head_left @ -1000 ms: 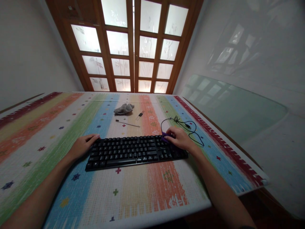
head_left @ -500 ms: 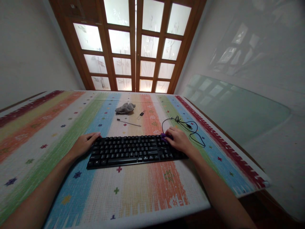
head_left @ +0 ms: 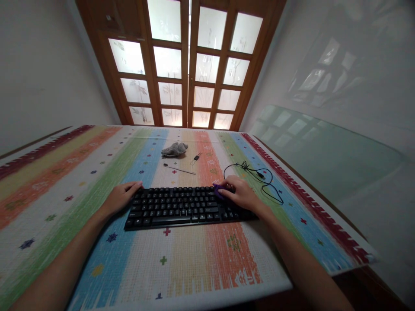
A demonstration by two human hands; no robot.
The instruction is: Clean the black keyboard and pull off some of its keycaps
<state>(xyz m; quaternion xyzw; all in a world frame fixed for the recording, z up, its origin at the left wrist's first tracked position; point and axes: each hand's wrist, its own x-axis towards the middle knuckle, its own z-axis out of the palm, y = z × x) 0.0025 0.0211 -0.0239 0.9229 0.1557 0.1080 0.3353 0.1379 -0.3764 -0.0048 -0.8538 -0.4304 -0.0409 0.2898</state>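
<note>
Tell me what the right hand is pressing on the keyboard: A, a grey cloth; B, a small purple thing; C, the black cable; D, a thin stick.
B: the right hand holds a small purple thing against the keyboard, while the cloth, stick and cable lie apart on the table farther back.

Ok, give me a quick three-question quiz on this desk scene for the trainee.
1. True or false: the left hand rests at the left end of the keyboard.
2. What colour is the small thing under the right hand? A) purple B) yellow C) white
3. Which lies farthest from the person: the grey cloth, the thin stick or the keyboard?

Key: 1 true; 2 A, a purple thing pressed on the keys; 3 the grey cloth.
</note>
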